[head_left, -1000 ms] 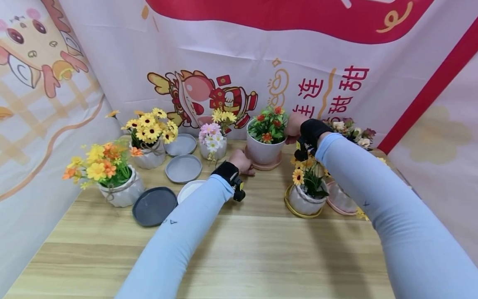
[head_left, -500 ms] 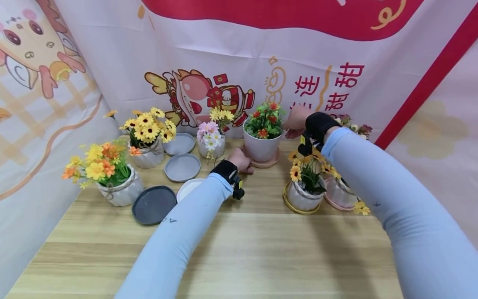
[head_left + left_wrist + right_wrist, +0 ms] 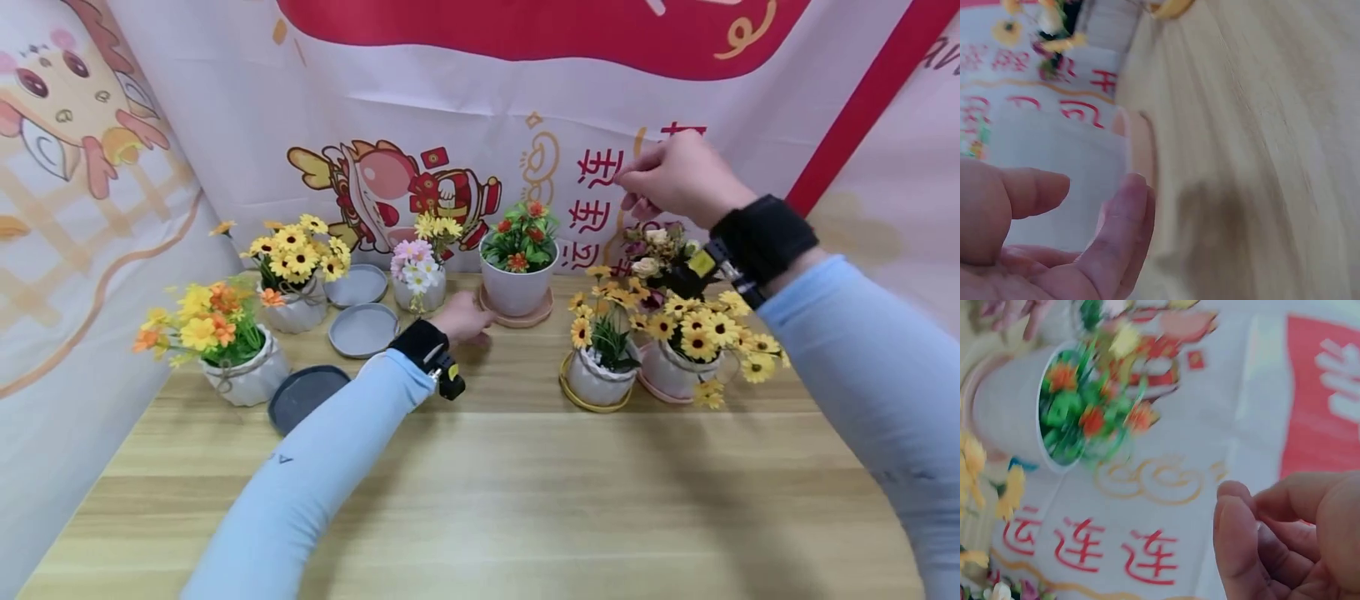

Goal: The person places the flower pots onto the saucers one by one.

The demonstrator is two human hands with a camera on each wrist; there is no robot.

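A white pot [image 3: 517, 287] of green leaves and red-orange flowers [image 3: 520, 240] stands upright in a pink saucer [image 3: 542, 312] near the back of the table. My left hand [image 3: 461, 318] is just left of that saucer. In the left wrist view, its thumb and fingers are spread apart beside the pot [image 3: 1060, 169] and the saucer [image 3: 1140, 150], with nothing between them. My right hand [image 3: 686, 175] is up in the air in front of the backdrop, fingers loosely bent and holding nothing. The right wrist view shows the same pot [image 3: 1013, 406] well away from these fingers.
Grey saucers [image 3: 363, 331] and a dark one [image 3: 303, 396] lie at the left among potted yellow, orange and pink flowers. To the right, a small sunflower pot [image 3: 600, 379] sits in a yellow saucer, beside another yellow-flowered pot [image 3: 678, 373]. A printed cloth [image 3: 420, 92] hangs behind.
My right hand has left the pot's right side, rising and moving right. The left hand has drawn slightly left from the saucer, its fingers loosening. The pot stays in the saucer.
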